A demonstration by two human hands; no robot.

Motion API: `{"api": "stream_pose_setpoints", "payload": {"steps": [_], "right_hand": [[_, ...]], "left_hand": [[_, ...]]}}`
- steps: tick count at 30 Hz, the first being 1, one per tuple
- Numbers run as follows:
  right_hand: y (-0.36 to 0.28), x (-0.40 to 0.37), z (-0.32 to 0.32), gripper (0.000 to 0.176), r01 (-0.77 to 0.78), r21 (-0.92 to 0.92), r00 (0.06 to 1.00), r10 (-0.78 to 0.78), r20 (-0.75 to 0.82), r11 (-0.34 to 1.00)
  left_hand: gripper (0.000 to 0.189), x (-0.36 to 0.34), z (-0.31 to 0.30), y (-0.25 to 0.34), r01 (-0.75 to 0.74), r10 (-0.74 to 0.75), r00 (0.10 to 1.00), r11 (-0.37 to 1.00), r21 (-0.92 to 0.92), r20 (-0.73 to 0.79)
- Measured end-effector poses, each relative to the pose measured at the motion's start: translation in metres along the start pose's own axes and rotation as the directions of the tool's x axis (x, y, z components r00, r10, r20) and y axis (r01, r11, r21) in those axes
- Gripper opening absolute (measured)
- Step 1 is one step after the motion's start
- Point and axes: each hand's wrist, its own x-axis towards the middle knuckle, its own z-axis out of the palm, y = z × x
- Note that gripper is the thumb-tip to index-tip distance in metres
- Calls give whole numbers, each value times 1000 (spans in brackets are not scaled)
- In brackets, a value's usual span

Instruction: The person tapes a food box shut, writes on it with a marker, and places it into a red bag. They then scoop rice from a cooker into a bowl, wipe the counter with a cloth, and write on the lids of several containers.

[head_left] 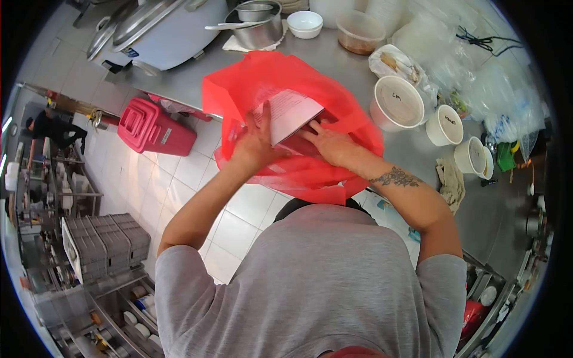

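Observation:
A thin red plastic bag [352, 113] sits bunched and wide at the counter's near edge, in front of my body. Inside its mouth lies a printed sheet [293, 107], tilted, with a dark edge along its lower right side; what is under it is hidden. My left hand [258, 143] has its fingers spread, reaching up over the sheet's left side. At the right edge of the sheet, my right hand [331, 143] has its fingers stretched into the bag, the tips touching or close to that edge.
Several lidded white tubs [399, 102] and a crumpled cloth [450, 185] line the right of the steel counter [191, 80]. Behind stand a steel pot [262, 34], white bowls [305, 24] and a large cooker [170, 30]. A pink bin [156, 128] is on the floor; a person [57, 128] is far left.

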Motion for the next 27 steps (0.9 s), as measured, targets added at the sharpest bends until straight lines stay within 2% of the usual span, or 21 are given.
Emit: {"api": "stream_pose_setpoints", "payload": {"steps": [3,6,7,9,10,13,14,16,17,18,19,20,21,22,24,25,26,27], "right_hand": [[9,4,1,70,0,-71,999,4,46,997],[11,11,2,72,-11,-190,998,23,61,982],[10,13,1,73,-14,-235,997,31,70,972],[10,14,-4,74,-21,-174,995,38,95,985],[9,15,-8,74,-26,-145,994,41,102,989],[12,18,-13,74,-32,-106,986,48,158,994],[15,17,-18,74,-45,-127,980,69,188,991],[17,13,-30,73,-74,-166,965,113,237,983],[18,14,-36,72,-54,-136,980,79,185,989],[17,14,-40,72,-32,-105,990,46,136,994],[16,13,-40,71,-5,-78,995,12,96,997],[16,15,-33,70,74,-68,988,-82,-132,995],[16,20,-20,69,156,-71,920,-171,-353,985],[15,26,-14,67,236,-92,791,-247,-560,967],[7,30,-18,67,150,-150,816,-208,-539,977],[5,34,-20,67,107,-179,826,-188,-531,978],[17,44,-15,67,60,-253,823,-191,-536,966],[29,45,-10,66,75,-306,811,-236,-536,949]], "left_hand": [[81,10,23,-20,-60,44,989,993,-107,-143],[61,17,18,-27,-109,89,961,992,-65,-260],[57,19,22,-28,-106,95,960,994,-28,-265],[49,23,37,-28,-95,104,954,994,46,-281],[46,22,41,-18,9,37,967,984,177,-251],[38,26,30,-21,-54,65,980,997,62,-191],[38,19,1,-16,-67,63,986,997,-27,-152],[40,12,-26,-26,-93,41,890,991,-92,-454],[41,10,-38,-30,-117,28,807,987,-114,-590],[41,6,-46,-29,59,-64,770,998,-29,-635],[40,12,-34,-38,-27,-30,805,996,-86,-593],[39,24,-7,-54,-106,7,834,983,-149,-552],[38,30,14,-67,-182,50,858,960,-212,-511],[28,38,27,-59,237,-309,942,889,-393,-130],[24,33,18,-6,195,-365,887,851,-487,-283],[22,27,-11,18,108,-290,916,844,-526,-277],[21,31,-12,28,-124,-206,866,794,-595,-456],[16,33,-11,36,-239,-105,827,824,-514,-553]]}}
